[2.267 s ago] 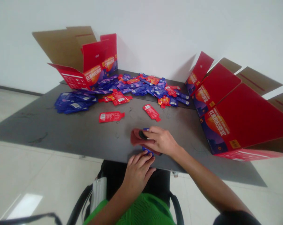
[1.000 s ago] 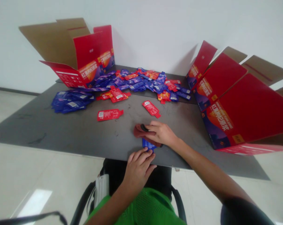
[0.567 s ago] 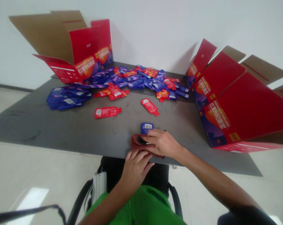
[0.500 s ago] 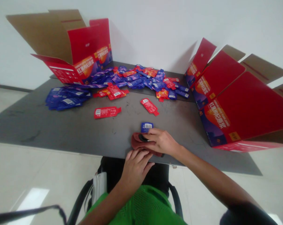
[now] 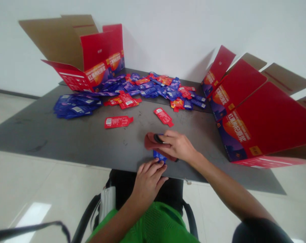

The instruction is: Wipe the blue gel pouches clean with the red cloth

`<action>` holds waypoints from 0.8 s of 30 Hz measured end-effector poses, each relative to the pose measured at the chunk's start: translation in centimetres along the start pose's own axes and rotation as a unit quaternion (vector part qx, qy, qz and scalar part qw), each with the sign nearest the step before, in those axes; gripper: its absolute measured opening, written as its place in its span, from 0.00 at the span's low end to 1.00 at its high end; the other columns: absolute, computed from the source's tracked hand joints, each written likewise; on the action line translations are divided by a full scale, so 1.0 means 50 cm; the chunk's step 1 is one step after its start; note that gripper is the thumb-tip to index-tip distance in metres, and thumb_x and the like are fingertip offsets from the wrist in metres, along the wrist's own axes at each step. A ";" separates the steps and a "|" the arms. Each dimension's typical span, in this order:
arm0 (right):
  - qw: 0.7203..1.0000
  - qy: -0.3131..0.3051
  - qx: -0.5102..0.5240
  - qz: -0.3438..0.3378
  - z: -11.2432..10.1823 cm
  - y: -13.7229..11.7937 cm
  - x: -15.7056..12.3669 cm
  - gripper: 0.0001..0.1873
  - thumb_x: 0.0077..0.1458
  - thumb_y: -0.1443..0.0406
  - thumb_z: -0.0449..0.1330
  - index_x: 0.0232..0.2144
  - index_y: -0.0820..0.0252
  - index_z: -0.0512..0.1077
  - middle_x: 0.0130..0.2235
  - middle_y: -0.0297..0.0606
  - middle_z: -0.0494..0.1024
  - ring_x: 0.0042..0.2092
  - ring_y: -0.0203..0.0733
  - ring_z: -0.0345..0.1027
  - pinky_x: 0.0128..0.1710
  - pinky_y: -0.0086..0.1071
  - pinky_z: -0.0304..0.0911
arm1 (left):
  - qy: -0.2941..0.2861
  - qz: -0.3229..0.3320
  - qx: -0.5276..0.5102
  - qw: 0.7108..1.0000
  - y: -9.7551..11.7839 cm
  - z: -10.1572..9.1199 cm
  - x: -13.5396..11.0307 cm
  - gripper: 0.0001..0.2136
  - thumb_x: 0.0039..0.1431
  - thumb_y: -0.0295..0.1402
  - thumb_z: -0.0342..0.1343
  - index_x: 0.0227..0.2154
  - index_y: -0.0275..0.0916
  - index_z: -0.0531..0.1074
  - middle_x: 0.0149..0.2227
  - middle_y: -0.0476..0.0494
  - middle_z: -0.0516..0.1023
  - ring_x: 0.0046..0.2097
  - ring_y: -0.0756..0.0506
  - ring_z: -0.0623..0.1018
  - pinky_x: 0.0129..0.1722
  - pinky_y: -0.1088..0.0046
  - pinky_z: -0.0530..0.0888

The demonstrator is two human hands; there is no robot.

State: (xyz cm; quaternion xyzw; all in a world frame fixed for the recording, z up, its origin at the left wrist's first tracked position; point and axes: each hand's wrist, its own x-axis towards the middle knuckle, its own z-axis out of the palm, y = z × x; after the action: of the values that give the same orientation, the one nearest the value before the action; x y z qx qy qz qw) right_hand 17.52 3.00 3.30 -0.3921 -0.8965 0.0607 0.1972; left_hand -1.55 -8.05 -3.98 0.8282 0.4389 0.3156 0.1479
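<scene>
My right hand (image 5: pixel 179 146) is shut on a soft dark red folded piece (image 5: pixel 150 141) with a black oval part (image 5: pixel 158 138), whose exact kind I cannot tell. My left hand (image 5: pixel 148 179) lies just below it at the table's near edge. Its fingertips close on the lower end of a blue sachet (image 5: pixel 159 156), which is partly hidden under the red piece. Two loose red sachets (image 5: pixel 118 122) lie farther ahead on the dark table (image 5: pixel 66 135), the second (image 5: pixel 164 117) just ahead of my right hand.
Heaps of blue and red sachets (image 5: pixel 153 91) lie along the table's far side, with a blue pile (image 5: pixel 75 108) at left. Opened red cartons (image 5: pixel 97 64) stand at back left, and flattened ones (image 5: pixel 259 114) at right. Behind is a white wall.
The blue sachet has moved from the table beyond the red piece to beneath it, at my left fingertips. Both hands have shifted slightly forward, and the view has tilted a little.
</scene>
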 end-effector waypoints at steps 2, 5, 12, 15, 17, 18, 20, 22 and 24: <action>0.999 -0.036 0.014 -0.025 0.015 -0.023 -0.026 0.16 0.67 0.55 0.59 0.50 0.55 0.77 0.40 0.39 0.78 0.41 0.40 0.72 0.40 0.31 0.66 | -0.006 -0.007 0.003 1.000 0.000 0.000 0.001 0.14 0.66 0.38 0.61 0.52 0.43 0.77 0.52 0.44 0.81 0.55 0.39 0.76 0.54 0.56 0.69; 0.999 -0.035 0.026 -0.014 0.040 0.000 -0.018 0.16 0.67 0.55 0.59 0.51 0.55 0.77 0.41 0.39 0.78 0.41 0.40 0.73 0.41 0.30 0.66 | -0.011 -0.005 0.003 1.000 0.000 0.000 0.002 0.15 0.66 0.38 0.61 0.53 0.43 0.77 0.52 0.44 0.80 0.56 0.39 0.75 0.54 0.56 0.69; 0.991 0.069 -0.080 0.086 0.010 0.129 0.071 0.17 0.64 0.54 0.61 0.51 0.53 0.78 0.38 0.39 0.76 0.38 0.41 0.70 0.33 0.29 0.61 | -0.033 -0.006 -0.010 0.999 0.009 -0.031 0.018 0.15 0.64 0.41 0.62 0.51 0.42 0.77 0.53 0.43 0.80 0.58 0.39 0.73 0.55 0.56 0.70; 0.978 0.174 -0.050 0.103 -0.018 0.129 0.048 0.15 0.66 0.54 0.59 0.47 0.54 0.79 0.34 0.37 0.73 0.35 0.39 0.69 0.32 0.30 0.61 | -0.061 -0.021 -0.007 0.998 0.014 -0.049 0.051 0.11 0.68 0.43 0.57 0.43 0.43 0.79 0.47 0.45 0.80 0.52 0.41 0.75 0.52 0.57 0.70; 0.966 0.234 -0.029 0.107 -0.031 0.128 0.023 0.15 0.66 0.54 0.59 0.43 0.55 0.79 0.34 0.37 0.73 0.35 0.40 0.69 0.34 0.31 0.62 | -0.051 -0.043 0.026 0.997 0.014 -0.049 0.081 0.14 0.70 0.44 0.52 0.45 0.42 0.78 0.47 0.43 0.78 0.51 0.41 0.74 0.51 0.57 0.70; 0.961 0.254 -0.023 0.111 -0.036 0.130 0.011 0.15 0.65 0.54 0.59 0.42 0.56 0.79 0.35 0.37 0.74 0.35 0.40 0.69 0.35 0.31 0.63 | -0.037 -0.058 0.051 0.996 0.012 -0.046 0.096 0.16 0.70 0.46 0.52 0.50 0.41 0.76 0.49 0.40 0.77 0.51 0.39 0.73 0.52 0.56 0.70; 0.953 0.274 -0.015 0.125 -0.041 0.143 -0.005 0.16 0.65 0.53 0.59 0.40 0.57 0.79 0.34 0.37 0.74 0.34 0.41 0.69 0.34 0.32 0.63 | -0.010 -0.090 0.101 0.991 0.008 -0.033 0.124 0.25 0.68 0.49 0.53 0.60 0.37 0.69 0.54 0.35 0.73 0.53 0.36 0.71 0.52 0.55 0.70; 0.950 0.279 -0.008 0.141 -0.043 0.161 -0.013 0.17 0.64 0.52 0.59 0.39 0.58 0.79 0.32 0.37 0.73 0.33 0.41 0.69 0.32 0.32 0.63 | -0.005 -0.115 0.139 0.984 0.006 -0.021 0.147 0.33 0.64 0.53 0.56 0.63 0.32 0.65 0.55 0.31 0.72 0.53 0.34 0.72 0.51 0.54 0.71; 0.948 0.281 -0.002 0.148 -0.045 0.178 -0.015 0.19 0.64 0.50 0.59 0.39 0.58 0.79 0.31 0.37 0.72 0.33 0.42 0.69 0.32 0.33 0.63 | -0.017 -0.133 0.164 0.977 0.009 -0.015 0.168 0.36 0.60 0.55 0.59 0.61 0.30 0.67 0.51 0.31 0.73 0.50 0.34 0.73 0.50 0.54 0.73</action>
State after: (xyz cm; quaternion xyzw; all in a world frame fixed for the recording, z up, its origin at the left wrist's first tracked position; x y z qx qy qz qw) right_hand 24.93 8.45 2.76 -0.5221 -0.7365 -0.0250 0.4295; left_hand 1.75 -1.46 0.12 0.7805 0.5885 0.2028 0.0579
